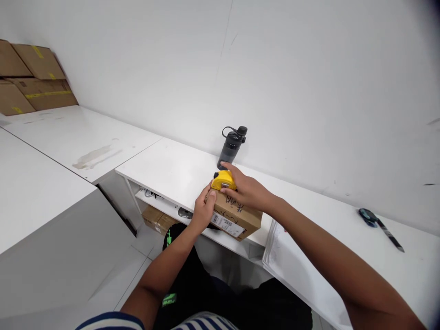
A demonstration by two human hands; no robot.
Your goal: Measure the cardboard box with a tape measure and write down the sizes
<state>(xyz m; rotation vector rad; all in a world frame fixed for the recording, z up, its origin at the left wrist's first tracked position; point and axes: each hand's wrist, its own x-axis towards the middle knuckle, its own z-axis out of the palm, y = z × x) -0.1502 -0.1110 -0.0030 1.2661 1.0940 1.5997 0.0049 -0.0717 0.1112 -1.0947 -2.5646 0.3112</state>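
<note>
Right hand [245, 187]'s got the yellow tape measure [222, 179] gripped over the left end of the cardboard box [237, 211], at the surface [175, 162]'s near edge. Left hand [203, 208]'s at that end too, can't tell what it's pinching. Looks like lining-up stage; next move calls for a steady box.

The tape measure [224, 180] has a smooth yellow plastic shell, and the box [249, 216] under it is matt brown cardboard with a paper label [228, 225]. Beyond, the bottle [230, 149] looks like glossy dark plastic. The tabletop [175, 160] is smooth, with a soft sheen; the far wall [309, 91] is matt. Far left, the cartons [44, 62] are matt cardboard. Near, the trousers [185, 275] and striped shirt [206, 322] are cloth.
</note>
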